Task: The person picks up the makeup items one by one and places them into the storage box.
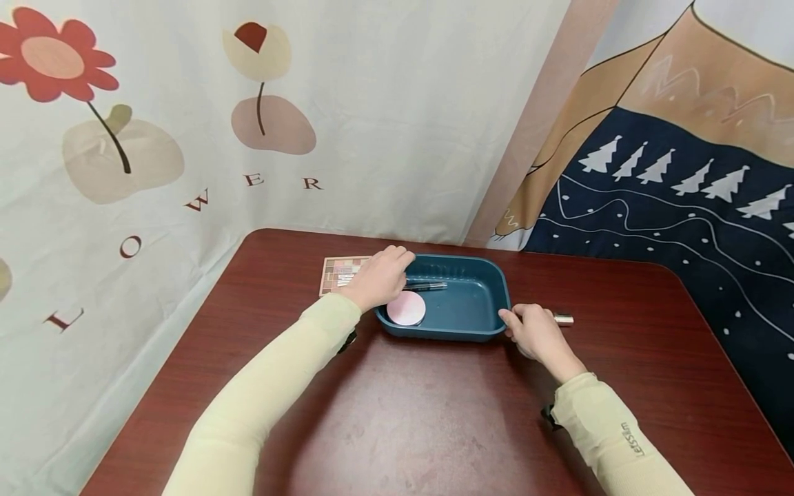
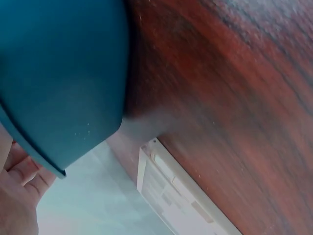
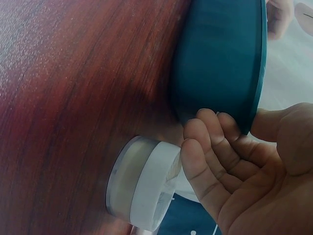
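A dark teal plastic basin (image 1: 462, 310) stands on the table, with my hands at opposite ends of it. My left hand (image 1: 381, 275) grips the rim at the left end; in the left wrist view its fingers (image 2: 29, 176) show behind the rim. At the near right corner, my right hand (image 1: 536, 334) pinches the rim, thumb on the inner side and curled fingers (image 3: 195, 156) against the outer wall. Inside the basin lie a pale pink round item (image 1: 406, 308) and dark slim pencil-like sticks (image 1: 428, 286), partly hidden by my left hand.
A makeup palette (image 1: 338, 272) lies left of the basin, partly behind my left hand. Close to my right fingers is a round jar with a white lid (image 3: 146, 181). A small silver-ended item (image 1: 563, 319) pokes out beyond my right hand. Printed curtains (image 1: 397, 138) hang behind the table.
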Available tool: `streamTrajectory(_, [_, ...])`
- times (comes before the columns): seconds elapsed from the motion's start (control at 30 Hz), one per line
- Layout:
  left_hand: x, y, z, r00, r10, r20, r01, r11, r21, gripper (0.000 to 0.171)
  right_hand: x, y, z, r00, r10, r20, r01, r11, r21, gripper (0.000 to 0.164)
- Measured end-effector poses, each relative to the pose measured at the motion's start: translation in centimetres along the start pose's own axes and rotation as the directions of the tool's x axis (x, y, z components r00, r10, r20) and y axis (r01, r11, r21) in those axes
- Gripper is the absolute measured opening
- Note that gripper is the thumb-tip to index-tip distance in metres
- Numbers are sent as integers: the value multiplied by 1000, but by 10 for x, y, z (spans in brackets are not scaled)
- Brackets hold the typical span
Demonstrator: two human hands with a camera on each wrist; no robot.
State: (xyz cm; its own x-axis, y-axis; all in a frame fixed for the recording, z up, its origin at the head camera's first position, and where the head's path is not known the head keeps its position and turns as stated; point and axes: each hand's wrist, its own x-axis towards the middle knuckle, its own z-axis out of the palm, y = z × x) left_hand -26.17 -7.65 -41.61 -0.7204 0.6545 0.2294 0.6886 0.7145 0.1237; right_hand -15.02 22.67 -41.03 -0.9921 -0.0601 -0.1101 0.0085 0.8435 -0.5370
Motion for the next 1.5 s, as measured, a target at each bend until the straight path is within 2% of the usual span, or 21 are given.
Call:
streamTrajectory(0.13, [-2, -3, -2, 997, 34, -67, -34, 999, 1, 25, 0, 1, 0, 1000, 6, 1, -6, 1000, 0, 32])
streamTrajectory(0.27, [-4, -4, -3, 994, 47, -95, -47, 999, 11, 24, 0, 1, 1, 1000, 6, 3, -6, 1000, -3, 32])
streamTrajectory(0.77, [-11, -13, -6, 995, 15, -98, -13, 1000, 28, 25, -1, 1, 2, 1000, 24, 13, -24, 1000, -5, 31])
streamTrajectory(1.07, [-16, -18, -13, 996, -35, -86, 37, 999, 22, 25, -1, 1, 2, 1000, 28, 13, -28, 1000, 2, 31])
streamTrajectory(1.33, [-22, -27, -15, 994, -52, -101, 53, 999, 8, 23, -1, 2, 2, 1000, 10, 0, -10, 1000, -6, 31])
streamTrajectory(1.5, [-27, -36, -14, 991, -88, -102, 89, 996, 6, 26, -1, 1, 2, 1000, 8, 1, -8, 1000, -1, 31])
